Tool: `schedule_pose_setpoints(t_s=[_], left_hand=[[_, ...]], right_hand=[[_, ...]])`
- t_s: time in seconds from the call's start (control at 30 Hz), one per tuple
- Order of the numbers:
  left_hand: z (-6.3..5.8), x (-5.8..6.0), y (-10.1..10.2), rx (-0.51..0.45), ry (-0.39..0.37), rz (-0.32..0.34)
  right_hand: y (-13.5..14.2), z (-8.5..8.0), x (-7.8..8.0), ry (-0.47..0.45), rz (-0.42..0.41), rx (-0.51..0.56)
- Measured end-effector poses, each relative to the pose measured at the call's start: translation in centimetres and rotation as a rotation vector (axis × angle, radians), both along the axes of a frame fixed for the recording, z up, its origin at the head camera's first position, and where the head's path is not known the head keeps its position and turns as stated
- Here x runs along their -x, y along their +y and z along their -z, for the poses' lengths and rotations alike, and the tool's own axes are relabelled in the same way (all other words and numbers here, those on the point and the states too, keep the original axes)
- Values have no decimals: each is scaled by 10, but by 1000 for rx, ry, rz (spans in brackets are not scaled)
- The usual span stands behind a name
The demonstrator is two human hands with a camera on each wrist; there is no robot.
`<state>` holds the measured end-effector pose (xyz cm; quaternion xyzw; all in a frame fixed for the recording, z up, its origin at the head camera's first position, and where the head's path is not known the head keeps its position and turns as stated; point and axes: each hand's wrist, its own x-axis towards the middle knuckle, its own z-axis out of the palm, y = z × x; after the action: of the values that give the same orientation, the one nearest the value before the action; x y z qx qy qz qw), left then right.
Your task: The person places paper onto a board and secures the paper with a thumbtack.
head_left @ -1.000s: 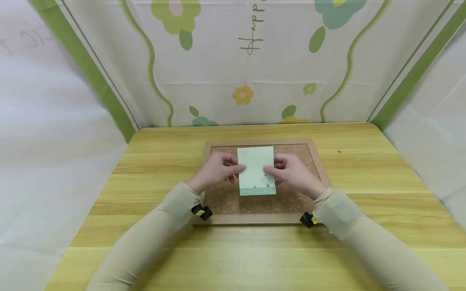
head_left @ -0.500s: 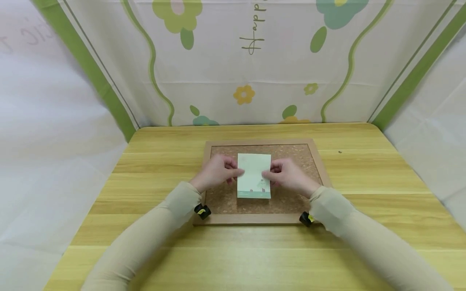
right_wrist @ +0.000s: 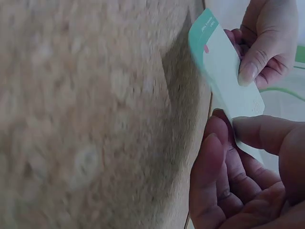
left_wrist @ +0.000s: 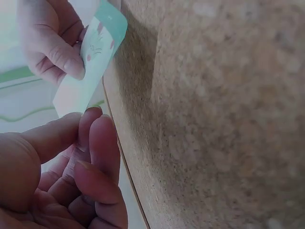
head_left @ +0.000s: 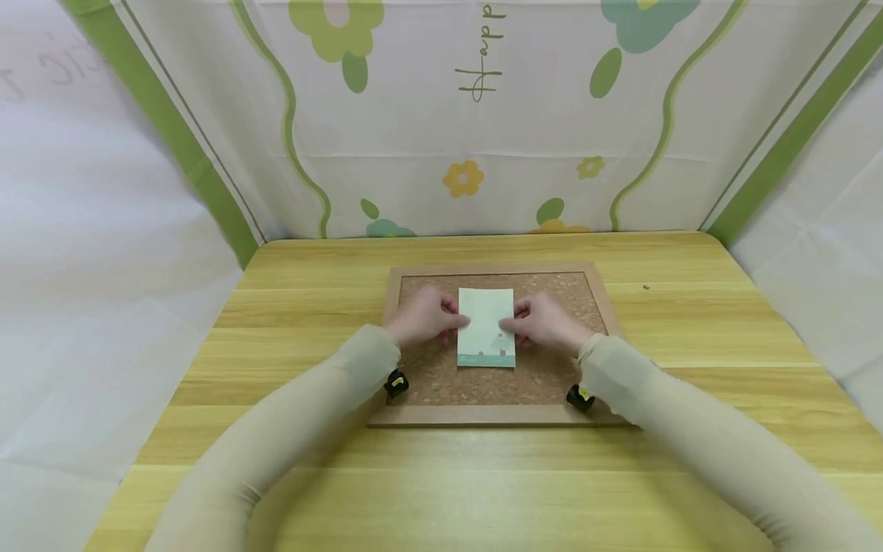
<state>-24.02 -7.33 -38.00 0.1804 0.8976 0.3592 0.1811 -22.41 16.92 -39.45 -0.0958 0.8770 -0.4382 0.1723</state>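
A pale green sheet of note paper [head_left: 485, 326], with a teal strip along its near edge and small printed figures, is held over the cork board [head_left: 441, 383]. My left hand [head_left: 426, 316] pinches its left edge between thumb and forefinger. On the opposite edge, my right hand [head_left: 546, 322] pinches it the same way. In the left wrist view the paper [left_wrist: 97, 57] bows slightly and stands off the cork, casting a shadow on it. The right wrist view shows the thumb lying on the printed face of the paper [right_wrist: 224, 71], with fingers behind it.
The board's wooden frame [head_left: 476, 415] lies on a wood-grain table [head_left: 441, 491]. Black wrist cameras [head_left: 396, 383] hang under both wrists. A tiny dark speck [head_left: 645, 287] is on the table at right. A flower-print curtain [head_left: 414, 115] rises behind the table.
The paper first came down and toward me, then shifted slightly away and to the right. Both hands moved with it and kept their pinch; the left arm shifted right.
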Motion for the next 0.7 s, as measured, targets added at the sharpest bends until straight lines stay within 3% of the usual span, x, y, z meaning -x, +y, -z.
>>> schedule_pose_setpoints(t_s=[0.2, 0.47, 0.6, 0.7], left_hand=[[0, 8, 8, 81, 15, -13], [5, 14, 11, 176, 81, 8], [5, 13, 10, 253, 135, 9], [4, 12, 11, 340, 219, 72]], right_hand=[[0, 0, 10, -54, 29, -29], [-2, -2, 18, -73, 5, -55], [-4, -3, 21, -55, -9, -100], [-4, -3, 23, -36, -19, -136]])
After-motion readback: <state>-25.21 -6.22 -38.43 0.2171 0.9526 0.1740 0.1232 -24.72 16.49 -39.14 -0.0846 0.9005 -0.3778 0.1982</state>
